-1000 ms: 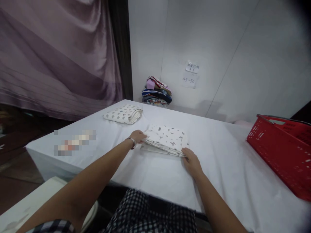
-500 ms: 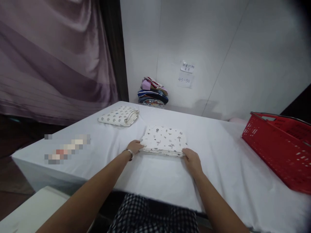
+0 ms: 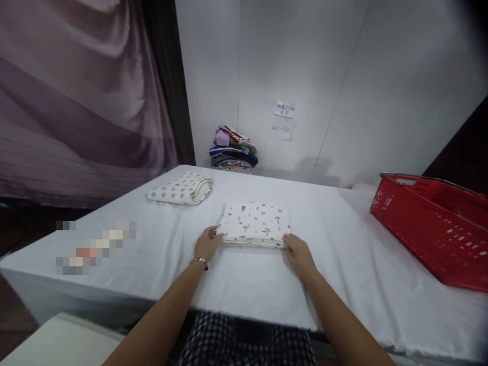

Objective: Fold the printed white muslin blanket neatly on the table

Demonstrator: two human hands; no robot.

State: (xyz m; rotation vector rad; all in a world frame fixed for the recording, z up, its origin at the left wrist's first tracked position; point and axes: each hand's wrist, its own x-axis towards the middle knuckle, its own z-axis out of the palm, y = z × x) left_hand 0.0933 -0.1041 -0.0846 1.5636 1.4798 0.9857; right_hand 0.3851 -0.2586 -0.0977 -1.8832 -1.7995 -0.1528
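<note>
Head view: two bare hands at the near corners of a folded printed cloth [image 3: 253,223] on a white-covered table [image 3: 343,264].

The left hand [image 3: 207,245], a bracelet at its wrist, has its fingers curled against the cloth's near left corner; the right hand [image 3: 299,254] lies flat with fingertips touching the near right corner, clasping nothing. The cloth lies flat mid-table. A second folded cloth [image 3: 180,188] sits well apart at far left, a red basket [image 3: 430,223] at the right edge, and a pile of coloured fabrics [image 3: 233,150] by the wall.
</note>
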